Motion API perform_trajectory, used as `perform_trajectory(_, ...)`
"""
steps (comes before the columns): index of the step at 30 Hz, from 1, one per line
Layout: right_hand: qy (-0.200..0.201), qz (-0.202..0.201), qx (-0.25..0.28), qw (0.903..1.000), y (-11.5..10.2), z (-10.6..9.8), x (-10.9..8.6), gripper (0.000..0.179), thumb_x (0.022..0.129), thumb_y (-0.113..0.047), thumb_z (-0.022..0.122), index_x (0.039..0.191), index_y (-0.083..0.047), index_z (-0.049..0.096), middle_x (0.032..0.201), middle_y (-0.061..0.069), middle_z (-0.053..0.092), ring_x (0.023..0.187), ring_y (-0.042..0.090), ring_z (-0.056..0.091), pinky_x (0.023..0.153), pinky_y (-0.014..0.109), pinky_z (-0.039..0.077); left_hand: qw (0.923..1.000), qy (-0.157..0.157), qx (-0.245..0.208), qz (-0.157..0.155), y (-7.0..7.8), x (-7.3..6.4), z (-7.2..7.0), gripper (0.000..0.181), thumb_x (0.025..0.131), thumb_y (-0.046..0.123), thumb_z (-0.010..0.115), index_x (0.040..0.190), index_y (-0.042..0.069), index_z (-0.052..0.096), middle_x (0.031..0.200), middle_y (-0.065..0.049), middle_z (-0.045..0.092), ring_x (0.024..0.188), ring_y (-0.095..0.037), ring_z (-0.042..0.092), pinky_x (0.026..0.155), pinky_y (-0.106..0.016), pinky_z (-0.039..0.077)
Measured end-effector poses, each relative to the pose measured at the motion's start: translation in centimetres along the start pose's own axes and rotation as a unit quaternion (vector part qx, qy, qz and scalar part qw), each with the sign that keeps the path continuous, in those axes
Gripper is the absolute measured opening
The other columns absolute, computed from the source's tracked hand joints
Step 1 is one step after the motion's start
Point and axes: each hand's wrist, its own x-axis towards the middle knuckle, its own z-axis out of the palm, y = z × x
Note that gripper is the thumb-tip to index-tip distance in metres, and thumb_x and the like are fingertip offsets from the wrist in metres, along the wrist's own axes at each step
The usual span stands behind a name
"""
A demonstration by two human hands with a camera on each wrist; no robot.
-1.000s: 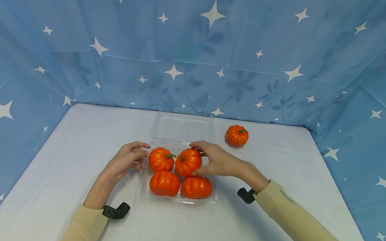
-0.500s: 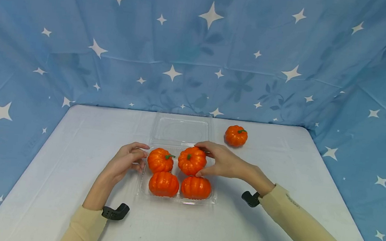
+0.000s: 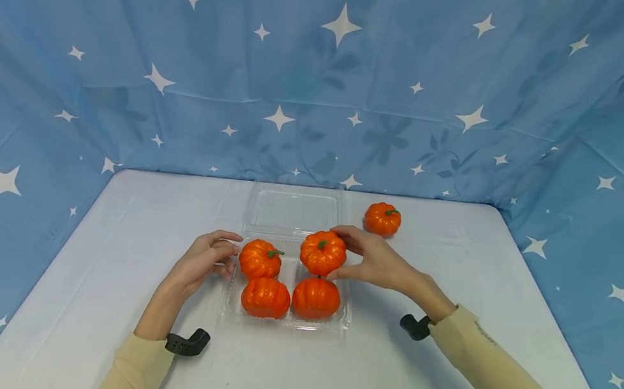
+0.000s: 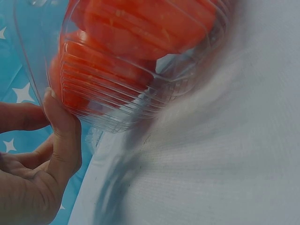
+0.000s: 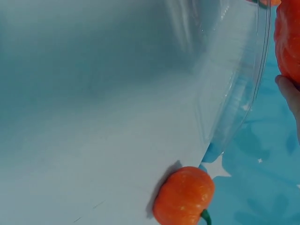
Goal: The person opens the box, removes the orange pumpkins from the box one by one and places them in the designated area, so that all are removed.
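Observation:
My left hand [image 3: 202, 263] is at the left side of a clear plastic clamshell box [image 3: 297, 323]. In the left wrist view its thumb and a finger pinch the box's rim [image 4: 46, 101]. My right hand [image 3: 376, 259] grips a small orange toy pumpkin [image 3: 322, 253] with a green stem, over the box's back right part. Inside the box are a back left pumpkin [image 3: 260, 260], a front left pumpkin [image 3: 265, 298] and a front right pumpkin [image 3: 316, 299]. The right wrist view catches only part of the held pumpkin [image 5: 288, 42] and a fingertip.
Behind the box its clear lid [image 3: 295, 210] lies folded back. Another pumpkin [image 3: 382, 220] sits on the white table [image 3: 428, 387] near the back edge, right of the lid. A blue star-patterned curtain [image 3: 325, 80] hangs behind and at both sides.
My right hand has moved to the right and away from me with its pumpkin, away from the back left one. The front right pumpkin has shifted slightly. My left hand stays put.

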Motion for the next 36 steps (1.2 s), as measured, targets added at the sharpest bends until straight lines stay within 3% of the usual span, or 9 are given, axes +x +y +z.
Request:
perform_trajectory(14,0.037,0.015,0.012,0.9991,1.4,-1.3,-1.3,0.081,0.079,-0.023,0.091,0.145,-0.004,0.05,0.145,0.013,0.058,0.137,0.036,0.055,0.109,0.056,0.047,1.0,-0.001,0.001,-0.002,0.0,0.0,0.1,0.041,0.102,0.007,0.053,0.139,-0.009,0.048,0.081,-0.004,0.065,0.062,-0.014,0.057,0.057,-0.025,0.055)
perform_trajectory(22,0.057,0.046,-0.003,0.9973,2.6,-2.7,-1.8,0.085,0.081,-0.026,0.089,0.15,-0.001,0.045,0.15,0.02,0.052,0.139,0.041,0.052,0.108,0.056,0.047,1.0,0.003,0.001,-0.002,0.1,-0.1,0.1,0.04,0.102,0.007,0.052,0.139,-0.009,0.048,0.082,-0.004,0.066,0.062,-0.014,0.058,0.056,-0.024,0.055)
perform_trajectory(36,0.096,0.103,0.019,0.9899,5.6,-4.9,-2.7,0.087,0.083,-0.024,0.088,0.151,0.003,0.04,0.156,0.025,0.043,0.145,0.044,0.043,0.113,0.055,0.042,1.0,0.001,0.001,-0.003,0.0,0.0,0.1,0.04,0.102,0.007,0.053,0.139,-0.009,0.048,0.08,-0.005,0.064,0.062,-0.014,0.057,0.056,-0.024,0.054)
